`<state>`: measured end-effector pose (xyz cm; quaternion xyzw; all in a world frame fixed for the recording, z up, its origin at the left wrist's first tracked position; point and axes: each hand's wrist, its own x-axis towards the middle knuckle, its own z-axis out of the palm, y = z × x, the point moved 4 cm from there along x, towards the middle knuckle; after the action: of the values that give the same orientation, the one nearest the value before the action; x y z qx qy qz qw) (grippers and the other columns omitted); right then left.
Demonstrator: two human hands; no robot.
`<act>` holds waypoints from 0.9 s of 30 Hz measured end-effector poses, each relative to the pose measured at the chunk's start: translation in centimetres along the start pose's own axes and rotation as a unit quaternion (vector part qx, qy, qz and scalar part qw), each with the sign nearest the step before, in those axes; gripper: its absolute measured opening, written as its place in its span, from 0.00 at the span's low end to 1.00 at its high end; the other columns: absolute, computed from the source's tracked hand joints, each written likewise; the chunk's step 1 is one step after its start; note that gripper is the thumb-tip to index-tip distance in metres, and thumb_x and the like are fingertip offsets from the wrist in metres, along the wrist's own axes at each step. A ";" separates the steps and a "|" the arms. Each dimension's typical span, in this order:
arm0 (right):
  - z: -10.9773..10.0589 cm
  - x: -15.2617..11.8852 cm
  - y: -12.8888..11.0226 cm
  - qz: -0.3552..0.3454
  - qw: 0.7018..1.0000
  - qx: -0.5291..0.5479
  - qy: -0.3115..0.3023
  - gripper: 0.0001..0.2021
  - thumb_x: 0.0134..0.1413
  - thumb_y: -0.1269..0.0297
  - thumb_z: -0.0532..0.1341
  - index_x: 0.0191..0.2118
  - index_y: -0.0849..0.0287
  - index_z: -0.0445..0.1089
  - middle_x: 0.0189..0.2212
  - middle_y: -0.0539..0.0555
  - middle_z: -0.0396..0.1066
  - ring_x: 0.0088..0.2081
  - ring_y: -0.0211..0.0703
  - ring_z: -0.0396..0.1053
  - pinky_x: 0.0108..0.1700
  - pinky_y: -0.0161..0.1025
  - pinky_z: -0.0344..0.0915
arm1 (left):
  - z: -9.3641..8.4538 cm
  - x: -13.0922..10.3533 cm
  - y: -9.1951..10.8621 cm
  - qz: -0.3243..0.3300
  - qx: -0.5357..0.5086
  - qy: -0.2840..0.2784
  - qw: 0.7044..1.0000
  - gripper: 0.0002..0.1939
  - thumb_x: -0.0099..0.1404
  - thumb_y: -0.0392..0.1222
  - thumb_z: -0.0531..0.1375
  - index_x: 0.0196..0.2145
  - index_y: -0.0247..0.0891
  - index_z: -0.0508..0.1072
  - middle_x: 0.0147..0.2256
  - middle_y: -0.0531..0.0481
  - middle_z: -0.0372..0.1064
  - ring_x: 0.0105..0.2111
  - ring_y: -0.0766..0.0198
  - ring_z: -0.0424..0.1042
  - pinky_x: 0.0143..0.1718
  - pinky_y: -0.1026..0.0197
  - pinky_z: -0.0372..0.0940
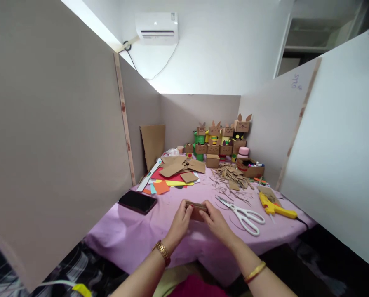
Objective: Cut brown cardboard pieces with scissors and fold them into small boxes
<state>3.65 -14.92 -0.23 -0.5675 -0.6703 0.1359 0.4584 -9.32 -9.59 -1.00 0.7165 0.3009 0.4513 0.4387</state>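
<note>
Between my two hands, near the front edge of the table, is a small brown cardboard piece point(197, 212) that looks layered or box-like. My left hand point(182, 218) grips its left side, thumb on the near face. On its right side, my right hand point(214, 218) is closed round the corner. White-handled scissors point(241, 213) lie partly open to the right of my hands. Beyond them is a pile of cardboard scraps point(233, 175). Cardboard sheets point(172, 168) lie over coloured paper point(161, 188) at the back left.
A phone point(137, 202) lies at left, a yellow glue gun point(275, 208) at right. Cardboard animal figures point(214, 131), a small box point(212, 161) and a marker box point(249, 169) stand at the back. Tall panels point(199, 111) surround the pink-covered table point(165, 225).
</note>
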 end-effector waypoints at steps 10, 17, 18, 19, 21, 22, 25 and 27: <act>0.7 -0.4 0.3 -0.002 0.999 -0.033 0.000 0.08 0.61 0.62 0.56 0.40 0.62 0.67 0.31 0.48 0.71 0.28 0.36 0.70 0.31 0.38 0.68 | -0.3 -0.4 -0.4 -0.001 0.014 -0.022 1.000 0.13 0.64 0.45 0.55 0.44 0.35 0.69 0.42 0.46 0.70 0.37 0.61 0.71 0.38 0.52 0.68; 0.8 -0.7 0.4 -0.006 1.000 -0.029 -0.006 0.09 0.61 0.62 0.56 0.41 0.61 0.67 0.32 0.49 0.71 0.30 0.37 0.70 0.33 0.40 0.69 | 0.0 -0.8 -0.3 0.005 0.010 -0.028 1.000 0.14 0.65 0.46 0.54 0.43 0.35 0.68 0.41 0.47 0.69 0.39 0.60 0.70 0.40 0.50 0.66; 0.8 -0.7 0.5 -0.005 1.000 -0.027 -0.009 0.09 0.61 0.62 0.56 0.41 0.61 0.67 0.32 0.49 0.71 0.30 0.37 0.70 0.33 0.40 0.69 | 0.1 -0.9 -0.3 0.005 0.011 -0.033 0.999 0.13 0.64 0.46 0.54 0.43 0.35 0.68 0.40 0.47 0.69 0.39 0.59 0.70 0.40 0.50 0.66; 0.8 -0.8 0.6 -0.005 1.000 -0.025 -0.013 0.09 0.61 0.62 0.56 0.41 0.61 0.67 0.33 0.49 0.71 0.30 0.37 0.70 0.33 0.40 0.69 | 0.2 -1.0 -0.4 0.005 0.014 -0.038 0.999 0.13 0.63 0.45 0.55 0.42 0.35 0.68 0.40 0.48 0.69 0.39 0.59 0.70 0.41 0.50 0.66; 0.7 -0.8 0.7 -0.008 0.999 -0.023 -0.024 0.09 0.61 0.62 0.56 0.42 0.62 0.67 0.33 0.49 0.71 0.29 0.37 0.70 0.32 0.39 0.69 | 0.3 -1.0 -0.4 0.006 0.023 -0.043 0.999 0.12 0.62 0.43 0.58 0.41 0.35 0.68 0.38 0.49 0.69 0.38 0.59 0.69 0.41 0.50 0.65; 0.7 -0.7 0.7 -0.010 0.999 -0.023 -0.031 0.09 0.60 0.62 0.56 0.42 0.62 0.67 0.33 0.49 0.71 0.30 0.37 0.71 0.32 0.39 0.69 | 0.3 -0.9 -0.4 0.007 0.028 -0.042 0.999 0.11 0.61 0.42 0.59 0.40 0.35 0.67 0.37 0.50 0.68 0.38 0.59 0.69 0.41 0.50 0.65; 0.4 -0.6 0.7 -0.017 0.998 -0.028 -0.048 0.09 0.60 0.62 0.57 0.42 0.62 0.67 0.33 0.50 0.71 0.31 0.38 0.71 0.33 0.40 0.69 | 0.4 -0.8 -0.6 0.002 0.043 -0.031 0.999 0.13 0.57 0.39 0.60 0.39 0.37 0.63 0.35 0.51 0.67 0.38 0.60 0.69 0.41 0.52 0.65; 0.3 -0.6 0.6 -0.017 0.998 -0.031 -0.052 0.09 0.60 0.62 0.57 0.43 0.62 0.67 0.34 0.50 0.71 0.31 0.38 0.71 0.34 0.41 0.69 | 0.8 -1.0 -0.7 -0.005 0.058 -0.011 0.998 0.18 0.54 0.37 0.61 0.42 0.37 0.60 0.36 0.49 0.67 0.39 0.58 0.69 0.42 0.52 0.66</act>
<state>3.79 -15.16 -1.07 -0.5619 -0.7067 0.1368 0.4076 -9.03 -10.39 -2.15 0.7437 0.3255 0.4233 0.4021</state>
